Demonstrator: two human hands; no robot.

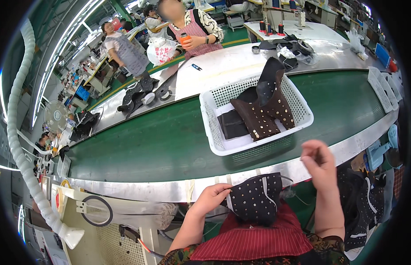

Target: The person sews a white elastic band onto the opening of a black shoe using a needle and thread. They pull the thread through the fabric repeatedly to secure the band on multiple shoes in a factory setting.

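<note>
A black shoe upper [255, 198] dotted with metal studs lies over my lap, a pale strip running along its edges. My left hand [213, 198] pinches its left edge between thumb and fingers. Raised to the right of it, near the belt's front edge, is my right hand [320, 164]. Its fingers are curled in toward the thumb; whatever they may hold is too small to make out. Ahead, a white plastic basket [218, 148] holds brown studded uppers [256, 118] and a folded black piece [233, 124].
The basket stands on a green conveyor belt [139, 152] with a metal rim [139, 189]. More studded uppers [360, 203] hang at my right. A white flexible hose [15, 128] bends down at left. Across the belt, a person [198, 33] holds an orange-lidded bottle [184, 39].
</note>
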